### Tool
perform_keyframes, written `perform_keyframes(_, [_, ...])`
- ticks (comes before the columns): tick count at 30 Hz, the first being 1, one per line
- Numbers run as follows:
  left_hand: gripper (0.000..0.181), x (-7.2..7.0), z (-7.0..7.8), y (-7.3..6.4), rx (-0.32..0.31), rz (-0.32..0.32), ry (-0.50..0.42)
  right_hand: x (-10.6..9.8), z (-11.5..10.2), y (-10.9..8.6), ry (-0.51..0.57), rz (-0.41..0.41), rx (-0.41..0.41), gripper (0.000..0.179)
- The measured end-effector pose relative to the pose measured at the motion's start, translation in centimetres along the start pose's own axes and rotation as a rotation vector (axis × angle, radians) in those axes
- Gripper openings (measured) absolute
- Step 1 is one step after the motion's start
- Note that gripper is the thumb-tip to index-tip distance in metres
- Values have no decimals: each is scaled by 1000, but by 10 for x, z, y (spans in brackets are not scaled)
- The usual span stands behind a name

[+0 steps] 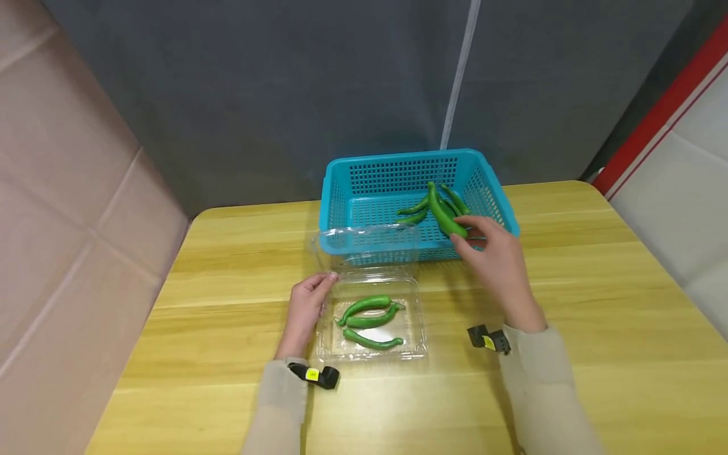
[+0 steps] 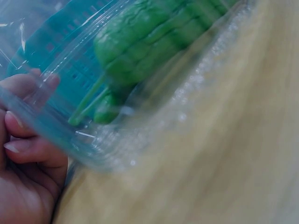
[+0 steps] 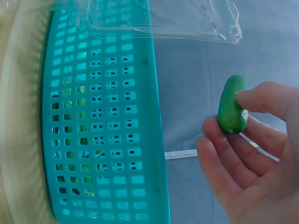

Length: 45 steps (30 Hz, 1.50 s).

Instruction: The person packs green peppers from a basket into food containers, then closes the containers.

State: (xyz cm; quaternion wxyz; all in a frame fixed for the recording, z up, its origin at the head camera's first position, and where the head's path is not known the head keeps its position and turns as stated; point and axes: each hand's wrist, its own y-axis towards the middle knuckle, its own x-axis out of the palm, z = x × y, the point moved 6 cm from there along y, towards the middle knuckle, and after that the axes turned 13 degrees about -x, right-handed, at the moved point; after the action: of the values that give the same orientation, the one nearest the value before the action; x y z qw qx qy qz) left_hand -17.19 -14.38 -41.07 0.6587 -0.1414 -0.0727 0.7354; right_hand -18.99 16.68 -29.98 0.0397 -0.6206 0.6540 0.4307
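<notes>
My right hand [image 1: 499,262] pinches a long green pepper [image 1: 440,212] by its lower end, over the right part of the blue basket [image 1: 332,167]. In the right wrist view the thumb lies on the pepper [image 3: 231,105] and the fingertips are beneath it, higher than the basket's rim. A clear plastic clamshell box [image 1: 422,354] lies with its lid raised against the basket. Inside are three slim green peppers [image 1: 372,321], lying roughly side by side. My left hand [image 1: 304,309] grips the box near its left hinge corner, thumb on the edge and fingers curled.
Several more green peppers [image 1: 414,218] lie in the basket's right half, partly behind the held one. The basket stands at the back edge of the wooden table [image 1: 239,265], before a dark grey curtain [image 1: 284,95]. Padded walls flank the table.
</notes>
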Motion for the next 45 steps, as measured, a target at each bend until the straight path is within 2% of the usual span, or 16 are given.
perform_keyframes(7, [36,-4,-10,7,1,10,-1,-2,1,-3,18,36,-29,29])
perform_keyframes(14, [39,-5,-20,18,44,45,3,-3,2,-3,31,38,-47,29])
perform_keyframes(23, [35,-4,-20,19,63,50,3,-6,-11,-4,98,12,-152,25])
perform_keyframes(28, [35,-4,-20,18,62,46,9,-8,-42,-3,135,-63,-273,25])
perform_keyframes(32, [36,-4,-19,18,57,45,9,-7,-61,-5,165,-137,-331,26])
perform_keyframes(39, [36,-4,-20,19,32,59,25,17,-40,-8,211,-264,-389,26])
perform_keyframes(45, [39,-5,-20,20,26,49,29,42,-39,-11,233,-379,-419,23])
